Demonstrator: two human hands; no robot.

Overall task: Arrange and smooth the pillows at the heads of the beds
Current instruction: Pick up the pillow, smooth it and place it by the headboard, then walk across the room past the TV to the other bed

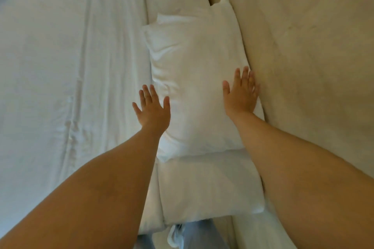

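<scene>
White and soft, the near pillow (210,186) lies closest to me, under the end of the top pillow (194,79). My left hand (152,110) rests flat on its left edge and my right hand (240,95) on its right edge, by the beige headboard (303,56). All my fingers are spread wide and grip nothing, so I can press wrinkles out, I think. This pillow's long side points away from me, beside the white sheet (70,66).
</scene>
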